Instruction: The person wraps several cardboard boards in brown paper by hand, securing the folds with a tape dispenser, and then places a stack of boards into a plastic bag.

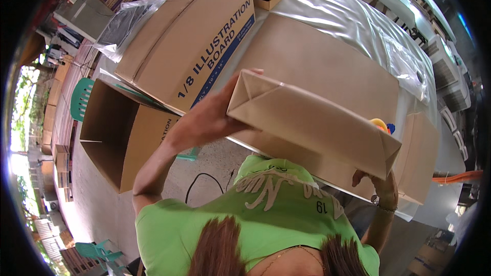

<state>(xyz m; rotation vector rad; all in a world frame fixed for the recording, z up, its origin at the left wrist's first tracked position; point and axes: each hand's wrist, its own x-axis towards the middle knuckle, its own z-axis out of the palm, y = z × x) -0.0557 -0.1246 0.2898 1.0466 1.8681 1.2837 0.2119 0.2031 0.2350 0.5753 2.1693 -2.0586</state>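
Brown paper bag held lengthwise above the table, left hand clasping its folded bottom, right hand gripping its open end

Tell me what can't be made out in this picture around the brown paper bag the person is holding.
Head view only:
- Right hand: mostly hidden behind the paper bag; its grip is unclear.
- Left hand: fingers hidden behind the bag's folded bottom.
- Yellow and blue things at the bag's far end: mostly hidden, too small to identify.
- Open cardboard box on the floor: its inside is in shadow.
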